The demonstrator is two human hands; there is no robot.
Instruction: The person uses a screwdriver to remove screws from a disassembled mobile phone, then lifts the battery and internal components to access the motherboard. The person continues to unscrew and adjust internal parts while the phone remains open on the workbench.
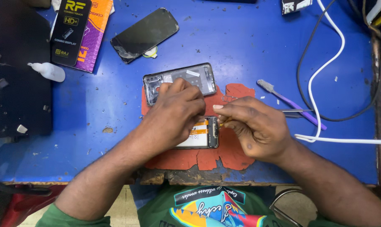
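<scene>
An opened phone [201, 133] with its board and orange-labelled battery showing lies on a worn red mat [234, 153]. My left hand [173, 112] rests on top of it, covers its left part and holds it down. My right hand [254, 126] is pinched shut on a thin tool [221, 123], and the tool's tip touches the phone's right edge. Just behind my left hand lies a grey phone frame [199, 76], partly hidden by my fingers.
A loose black screen panel [144, 33] lies at the back, left of centre. Display boxes [79, 31] and a white squeeze bottle [49, 71] are at the left. A purple toothbrush [292, 104], metal tweezers [297, 112], and white [325, 63] and black cables lie at the right.
</scene>
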